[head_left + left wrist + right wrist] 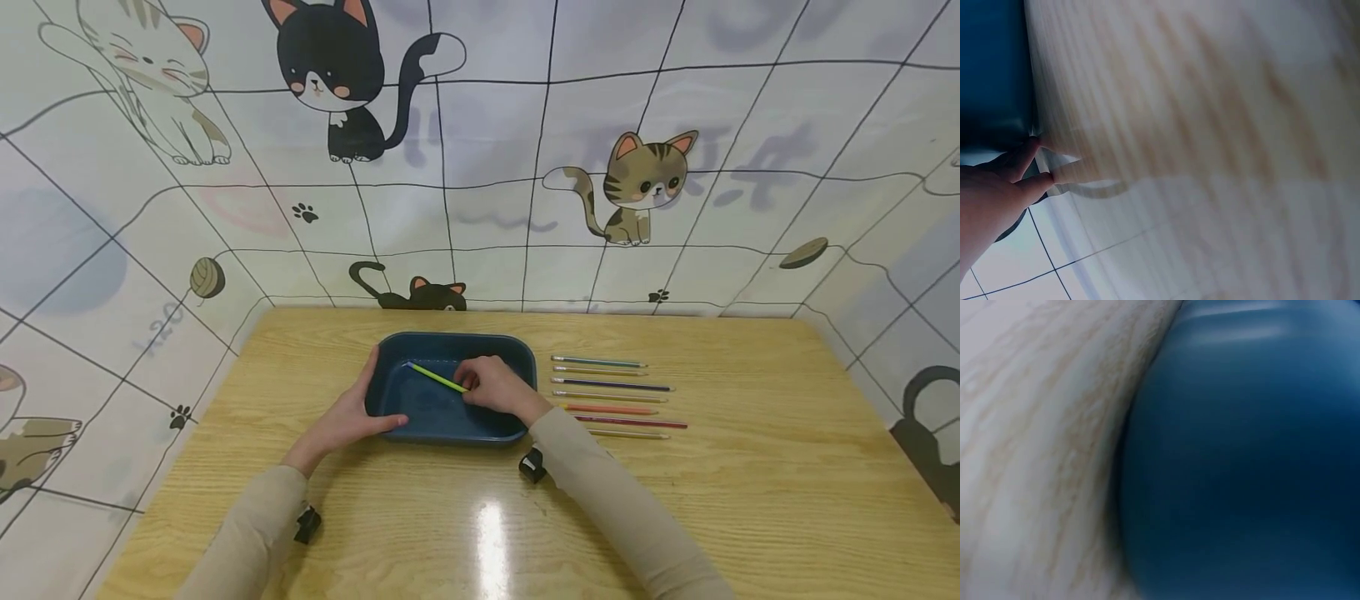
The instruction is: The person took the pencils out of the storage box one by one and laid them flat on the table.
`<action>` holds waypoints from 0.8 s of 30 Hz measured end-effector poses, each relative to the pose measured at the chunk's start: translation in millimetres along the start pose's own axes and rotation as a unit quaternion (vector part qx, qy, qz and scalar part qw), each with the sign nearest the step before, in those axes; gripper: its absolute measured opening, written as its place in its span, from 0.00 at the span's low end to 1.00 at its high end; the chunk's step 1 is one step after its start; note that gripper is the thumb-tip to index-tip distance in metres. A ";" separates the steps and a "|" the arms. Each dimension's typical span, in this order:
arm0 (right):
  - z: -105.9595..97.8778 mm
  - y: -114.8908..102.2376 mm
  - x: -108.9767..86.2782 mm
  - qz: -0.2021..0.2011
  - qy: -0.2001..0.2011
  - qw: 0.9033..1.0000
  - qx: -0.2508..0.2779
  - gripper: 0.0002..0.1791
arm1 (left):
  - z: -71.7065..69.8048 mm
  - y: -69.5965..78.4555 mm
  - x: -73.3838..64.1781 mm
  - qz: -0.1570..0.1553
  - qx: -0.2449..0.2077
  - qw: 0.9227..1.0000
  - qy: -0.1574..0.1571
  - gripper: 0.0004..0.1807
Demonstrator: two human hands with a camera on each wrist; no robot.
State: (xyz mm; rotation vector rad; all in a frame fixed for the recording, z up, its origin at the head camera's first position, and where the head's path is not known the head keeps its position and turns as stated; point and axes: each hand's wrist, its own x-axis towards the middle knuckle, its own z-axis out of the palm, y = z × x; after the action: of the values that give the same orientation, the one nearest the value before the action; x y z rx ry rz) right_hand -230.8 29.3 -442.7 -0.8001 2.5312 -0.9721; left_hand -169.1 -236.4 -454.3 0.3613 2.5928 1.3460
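Note:
A dark blue rectangular tray (442, 435) sits on the wooden table. My left hand (356, 414) is at its left front corner, fingers straight along the left side and thumb reaching over the front rim. In the left wrist view, fingertips of the left hand (1007, 181) are right at the tray's outer wall (994, 75). Inside the tray, my right hand (491, 385) pinches a lime-green pencil (435, 377) near its right end. The pencil slants up to the left, its far end over the tray floor. The right wrist view shows only the tray's wall (1235, 450) and table.
Several pencils lie in a roughly parallel column right of the tray, among them a dark blue pencil (611, 384), an orange pencil (615, 409) and a red pencil (637, 422). Cat-printed cloth (487, 208) stands behind the wooden table (750, 433) and at its sides.

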 end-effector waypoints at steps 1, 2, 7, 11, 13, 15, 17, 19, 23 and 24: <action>-0.6 -0.4 -0.1 -0.002 0.000 1.000 0.002 0.12 | -0.1 0.1 -0.1 0.000 0.002 1.000 0.000 0.65; -1.2 -1.0 -0.2 -0.003 0.001 1.000 0.004 0.11 | -0.1 0.1 -0.1 0.001 0.004 1.000 0.001 0.65; -3.2 -2.7 -2.5 -0.011 0.006 1.000 0.011 0.10 | -0.4 0.9 -0.1 0.002 0.006 1.000 0.001 0.65; -3.9 -2.8 -4.9 -0.023 0.012 0.999 0.024 0.10 | -0.2 1.0 -0.4 -0.002 0.010 1.000 0.000 0.65; -4.0 -2.8 -6.2 -0.028 0.014 0.999 0.031 0.10 | 0.0 0.9 -0.8 -0.004 0.012 1.000 -0.001 0.65; -4.4 -3.1 -7.6 -0.033 0.015 0.999 0.036 0.11 | 0.2 1.6 -1.2 -0.005 0.010 1.000 -0.002 0.65; -5.1 -4.1 -9.2 -0.041 0.020 0.998 0.038 0.11 | 0.3 2.2 -1.4 -0.005 0.009 1.000 -0.001 0.65; -6.4 -5.4 -11.3 -0.049 0.024 0.998 0.039 0.11 | 0.4 2.5 -1.5 -0.004 0.008 1.000 -0.001 0.65; -9.3 -7.9 -16.5 -0.067 0.033 0.996 0.041 0.12 | 0.3 3.2 -0.9 -0.005 0.006 1.000 -0.001 0.65; -10.2 -8.4 -18.1 -0.069 0.035 0.996 0.043 0.12 | 0.3 3.1 -0.8 -0.005 0.006 1.000 -0.001 0.65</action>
State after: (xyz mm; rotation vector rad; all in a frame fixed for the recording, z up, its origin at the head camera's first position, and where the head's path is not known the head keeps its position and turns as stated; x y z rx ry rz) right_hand -217.9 40.2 -428.0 -0.9414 2.5003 -1.1651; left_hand -167.9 -234.6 -451.9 0.3495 2.5989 1.3264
